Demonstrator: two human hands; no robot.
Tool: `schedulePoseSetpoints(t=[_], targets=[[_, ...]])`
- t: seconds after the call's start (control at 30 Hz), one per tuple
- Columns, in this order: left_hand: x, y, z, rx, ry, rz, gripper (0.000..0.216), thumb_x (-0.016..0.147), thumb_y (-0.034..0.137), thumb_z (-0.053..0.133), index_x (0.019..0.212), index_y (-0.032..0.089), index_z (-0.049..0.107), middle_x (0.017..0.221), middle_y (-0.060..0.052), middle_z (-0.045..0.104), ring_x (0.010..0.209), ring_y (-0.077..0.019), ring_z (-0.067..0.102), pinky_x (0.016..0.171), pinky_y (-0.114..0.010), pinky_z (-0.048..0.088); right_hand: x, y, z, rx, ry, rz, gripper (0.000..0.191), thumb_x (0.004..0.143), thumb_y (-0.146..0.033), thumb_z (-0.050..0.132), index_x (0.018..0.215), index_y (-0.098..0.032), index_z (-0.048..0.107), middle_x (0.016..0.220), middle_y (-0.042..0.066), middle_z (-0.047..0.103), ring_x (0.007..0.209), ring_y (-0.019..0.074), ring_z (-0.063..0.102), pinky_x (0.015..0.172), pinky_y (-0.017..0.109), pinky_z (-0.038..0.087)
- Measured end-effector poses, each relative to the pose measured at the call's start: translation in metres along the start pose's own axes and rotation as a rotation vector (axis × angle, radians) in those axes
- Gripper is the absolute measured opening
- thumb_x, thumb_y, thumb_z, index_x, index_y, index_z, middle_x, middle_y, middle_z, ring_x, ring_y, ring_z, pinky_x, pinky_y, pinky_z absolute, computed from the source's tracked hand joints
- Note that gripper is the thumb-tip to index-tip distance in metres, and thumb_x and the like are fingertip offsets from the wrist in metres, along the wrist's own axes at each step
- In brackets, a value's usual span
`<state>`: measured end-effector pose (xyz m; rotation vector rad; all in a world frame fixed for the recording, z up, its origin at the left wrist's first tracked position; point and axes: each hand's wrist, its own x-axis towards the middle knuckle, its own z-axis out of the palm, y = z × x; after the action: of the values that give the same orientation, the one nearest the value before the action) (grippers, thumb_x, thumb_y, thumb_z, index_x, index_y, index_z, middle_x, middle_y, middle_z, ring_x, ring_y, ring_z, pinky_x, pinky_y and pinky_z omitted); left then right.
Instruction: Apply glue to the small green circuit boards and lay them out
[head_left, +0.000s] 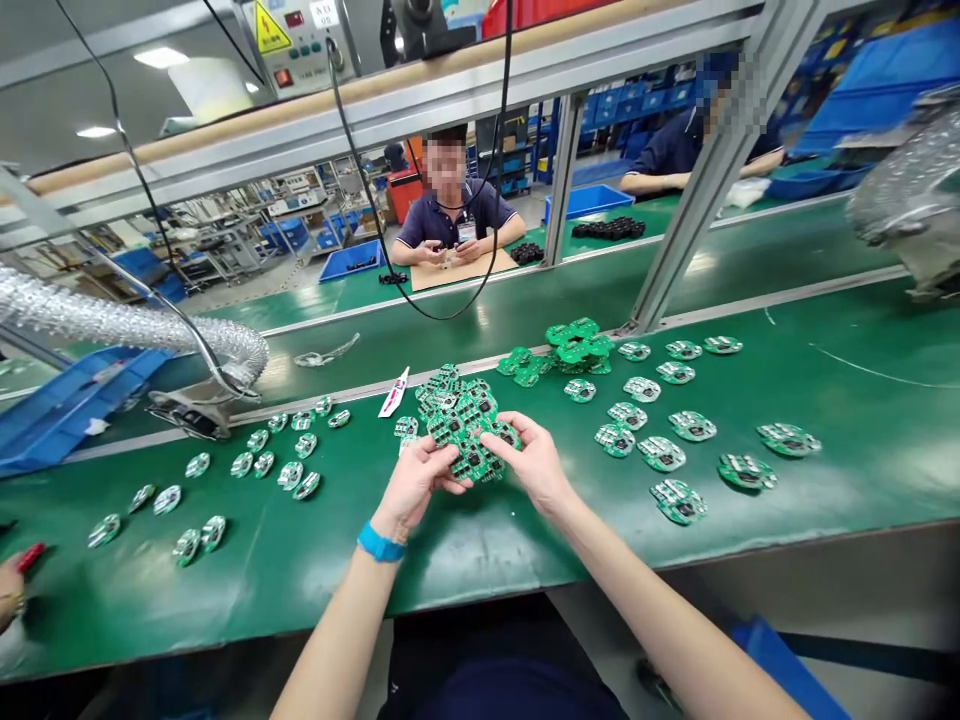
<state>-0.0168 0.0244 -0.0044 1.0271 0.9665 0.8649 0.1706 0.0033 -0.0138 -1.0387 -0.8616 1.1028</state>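
Both my hands hold a green circuit board panel [474, 420] made of joined rounded boards with small black and white parts. My left hand [416, 482], with a blue band at the wrist, grips its lower left edge, thumb on top. My right hand [536, 462] pinches its right edge between thumb and fingers. Behind the panel lie more boards [448, 385], partly hidden by it, so I cannot tell where one ends. Small loose boards [406, 428] rest just left of the panel. A stack of green panels [579, 347] stands beyond my right hand.
Single rounded boards lie spread over the green bench [330, 560] at left [242, 464] and right [662, 454]. A silver duct [135, 320] hangs at left, another [911, 180] at right. Another person's hand [10, 590] with a red-handled tool shows at far left. A co-worker [457, 215] sits opposite.
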Motion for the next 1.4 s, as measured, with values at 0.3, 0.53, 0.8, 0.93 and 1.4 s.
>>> schedulePoseSetpoints(t=[0.3, 0.53, 0.8, 0.93, 1.4], targets=[[-0.026, -0.003, 0.016, 0.140, -0.016, 0.223, 0.045, 0.082, 0.054, 0.083, 0.106, 0.017, 0.077, 0.105, -0.010, 0.078, 0.093, -0.0220, 0.073, 0.084, -0.032, 0.058, -0.017, -0.014, 0.013, -0.181, -0.096, -0.059, 0.042, 0.084, -0.065, 0.070, 0.090, -0.024, 0.062, 0.068, -0.002, 0.066, 0.058, 0.0188, 0.065, 0.060, 0.031, 0.051], [-0.024, -0.021, 0.040, 0.038, 0.132, 0.308, 0.045, 0.077, 0.048, 0.086, 0.108, 0.017, 0.074, 0.106, -0.010, 0.079, 0.093, -0.0244, 0.074, 0.093, -0.040, 0.057, -0.030, 0.011, 0.019, -0.370, 0.076, -0.247, 0.033, 0.094, -0.056, 0.064, 0.090, -0.024, 0.065, 0.073, 0.001, 0.071, 0.067, 0.0205, 0.067, 0.070, 0.032, 0.052], [-0.019, -0.046, 0.043, 0.343, 0.379, 0.390, 0.030, 0.086, 0.047, 0.075, 0.100, 0.020, 0.072, 0.097, -0.010, 0.078, 0.087, -0.0266, 0.073, 0.085, -0.040, 0.055, -0.032, 0.032, 0.016, -0.508, 0.177, -0.300, 0.031, 0.096, -0.053, 0.060, 0.100, -0.025, 0.071, 0.097, 0.008, 0.079, 0.087, 0.0260, 0.074, 0.083, 0.036, 0.055], [-0.015, -0.046, 0.040, 0.026, 0.240, 0.269, 0.043, 0.072, 0.048, 0.088, 0.100, 0.018, 0.076, 0.107, -0.008, 0.079, 0.099, -0.0235, 0.072, 0.092, -0.035, 0.055, -0.034, 0.031, 0.016, -0.478, 0.208, -0.264, 0.033, 0.097, -0.056, 0.058, 0.097, -0.025, 0.068, 0.088, 0.004, 0.076, 0.081, 0.0234, 0.071, 0.080, 0.034, 0.054], [-0.038, -0.035, -0.004, 0.509, 0.096, 0.068, 0.058, 0.058, 0.059, 0.091, 0.096, 0.017, 0.080, 0.101, -0.010, 0.081, 0.090, -0.0297, 0.074, 0.082, -0.038, 0.061, -0.066, 0.036, 0.008, -0.287, -0.045, -0.087, 0.038, 0.081, -0.039, 0.081, 0.115, -0.022, 0.074, 0.092, 0.000, 0.071, 0.085, 0.0174, 0.065, 0.084, 0.031, 0.051]])
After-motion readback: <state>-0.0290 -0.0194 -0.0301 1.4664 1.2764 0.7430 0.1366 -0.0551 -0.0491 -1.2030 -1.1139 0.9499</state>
